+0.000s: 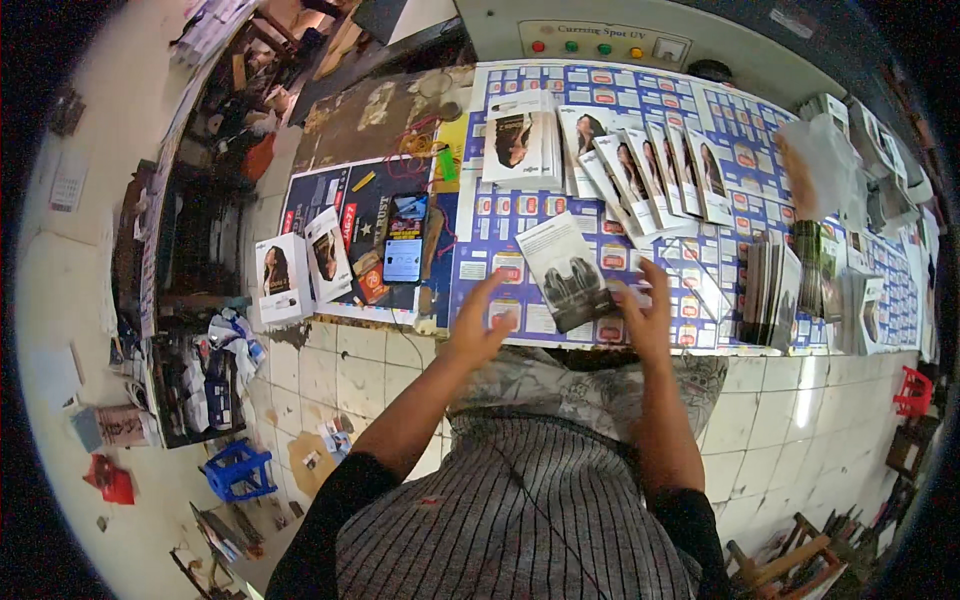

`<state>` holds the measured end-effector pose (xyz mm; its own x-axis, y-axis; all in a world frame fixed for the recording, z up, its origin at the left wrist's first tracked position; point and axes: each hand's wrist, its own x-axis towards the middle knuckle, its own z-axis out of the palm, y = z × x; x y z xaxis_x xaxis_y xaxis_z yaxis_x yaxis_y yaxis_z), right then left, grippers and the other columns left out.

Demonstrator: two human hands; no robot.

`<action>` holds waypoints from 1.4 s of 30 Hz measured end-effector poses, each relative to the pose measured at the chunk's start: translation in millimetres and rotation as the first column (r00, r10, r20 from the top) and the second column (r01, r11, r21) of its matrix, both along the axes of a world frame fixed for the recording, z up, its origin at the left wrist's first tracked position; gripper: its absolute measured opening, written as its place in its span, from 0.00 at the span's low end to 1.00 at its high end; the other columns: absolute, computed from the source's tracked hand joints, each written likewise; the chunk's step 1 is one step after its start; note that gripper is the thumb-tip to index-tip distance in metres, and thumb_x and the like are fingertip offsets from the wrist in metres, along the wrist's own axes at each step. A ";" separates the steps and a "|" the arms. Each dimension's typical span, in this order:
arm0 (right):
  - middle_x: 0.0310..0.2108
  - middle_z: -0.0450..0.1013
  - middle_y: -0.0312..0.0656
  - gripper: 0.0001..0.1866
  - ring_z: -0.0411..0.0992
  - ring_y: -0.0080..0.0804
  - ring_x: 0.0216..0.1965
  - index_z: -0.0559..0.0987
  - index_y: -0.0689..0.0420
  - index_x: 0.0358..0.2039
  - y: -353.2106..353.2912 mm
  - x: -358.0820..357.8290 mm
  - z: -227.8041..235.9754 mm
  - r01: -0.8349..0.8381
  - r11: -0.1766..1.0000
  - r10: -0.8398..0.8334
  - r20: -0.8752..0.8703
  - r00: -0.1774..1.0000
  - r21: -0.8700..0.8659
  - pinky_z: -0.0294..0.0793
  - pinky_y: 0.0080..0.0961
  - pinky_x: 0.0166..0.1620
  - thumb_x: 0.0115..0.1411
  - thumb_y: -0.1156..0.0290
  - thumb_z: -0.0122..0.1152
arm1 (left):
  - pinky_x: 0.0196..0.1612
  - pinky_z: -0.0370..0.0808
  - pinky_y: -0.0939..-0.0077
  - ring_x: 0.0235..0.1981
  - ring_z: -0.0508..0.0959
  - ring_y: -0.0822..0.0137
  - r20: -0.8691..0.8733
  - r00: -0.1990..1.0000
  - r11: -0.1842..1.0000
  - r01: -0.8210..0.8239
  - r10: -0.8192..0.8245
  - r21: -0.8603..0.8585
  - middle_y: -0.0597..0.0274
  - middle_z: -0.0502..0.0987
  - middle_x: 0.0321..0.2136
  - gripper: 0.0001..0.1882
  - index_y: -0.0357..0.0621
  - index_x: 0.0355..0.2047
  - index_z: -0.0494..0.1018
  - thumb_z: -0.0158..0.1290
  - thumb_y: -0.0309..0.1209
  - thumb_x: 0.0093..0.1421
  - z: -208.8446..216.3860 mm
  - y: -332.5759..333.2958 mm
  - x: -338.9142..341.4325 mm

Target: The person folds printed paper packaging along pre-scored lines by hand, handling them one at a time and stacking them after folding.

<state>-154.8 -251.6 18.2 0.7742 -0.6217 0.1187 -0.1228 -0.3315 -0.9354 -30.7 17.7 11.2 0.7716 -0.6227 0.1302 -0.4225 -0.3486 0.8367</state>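
Between my hands, at the table's front edge, lies a white and dark printed booklet or flat box [566,272], tilted, with a dark picture on its lower half. My left hand [484,328] is left of it, fingers spread and holding nothing. On the other side, my right hand [645,308] has its fingers apart, the thumb at the piece's lower right edge; whether it presses there I cannot tell. Beyond them stands a stack of white boxes with a long-haired figure [522,145]. Several similar pieces [655,175] are fanned out beside that stack.
Further right stand a row of upright booklets [770,290] and a plastic-wrapped pile [825,160]. To the left, two white pieces [284,278] and a phone [404,238] lie on a dark printed sheet. A machine panel with coloured buttons [600,45] is at the back. A blue stool [238,470] is on the floor.
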 end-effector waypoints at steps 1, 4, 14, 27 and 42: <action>0.48 0.71 0.46 0.20 0.70 0.38 0.50 0.72 0.62 0.51 -7.8 -27.4 2.1 0.065 0.998 -0.065 -0.006 0.998 0.005 0.68 0.30 0.54 0.60 0.72 0.64 | 0.58 0.67 0.65 0.54 0.72 0.56 0.013 0.995 0.995 -0.102 0.102 0.005 0.47 0.73 0.52 0.24 0.38 0.57 0.68 0.56 0.30 0.61 -1.2 23.4 -7.3; 0.35 0.70 0.41 0.10 0.68 0.31 0.38 0.73 0.63 0.42 -30.6 -156.2 -4.6 0.280 0.959 -0.282 -0.118 0.952 -0.029 0.70 0.29 0.45 0.62 0.75 0.61 | 0.41 0.71 0.70 0.34 0.73 0.65 0.127 0.921 0.921 -0.379 0.367 0.089 0.55 0.73 0.31 0.06 0.35 0.39 0.71 0.50 0.25 0.65 9.4 107.6 -48.7; 0.28 0.68 0.38 0.10 0.66 0.27 0.29 0.72 0.60 0.33 105.5 -470.7 -85.3 0.299 0.886 0.269 -0.918 0.292 0.354 0.68 0.27 0.33 0.69 0.67 0.50 | 0.28 0.76 0.69 0.24 0.75 0.66 -0.709 0.092 0.715 -0.078 0.700 0.695 0.57 0.74 0.30 0.08 0.38 0.41 0.69 0.51 0.30 0.66 -125.2 331.2 -251.6; 0.29 0.70 0.40 0.09 0.68 0.29 0.29 0.73 0.59 0.34 121.7 -445.4 -87.8 0.349 0.856 0.288 -0.913 0.287 0.380 0.69 0.29 0.33 0.68 0.68 0.51 | 0.30 0.76 0.68 0.26 0.76 0.65 -0.714 0.234 0.717 0.089 0.660 0.692 0.57 0.75 0.32 0.09 0.38 0.42 0.70 0.52 0.29 0.65 -114.8 305.9 -240.6; 0.30 0.72 0.41 0.07 0.71 0.33 0.28 0.74 0.59 0.35 114.1 -444.4 -82.4 0.247 0.895 0.323 -0.921 0.216 0.372 0.71 0.32 0.32 0.66 0.69 0.52 | 0.31 0.77 0.67 0.28 0.78 0.64 -0.725 0.281 0.711 0.170 0.629 0.682 0.57 0.76 0.33 0.10 0.38 0.42 0.71 0.53 0.29 0.63 -119.8 304.3 -239.9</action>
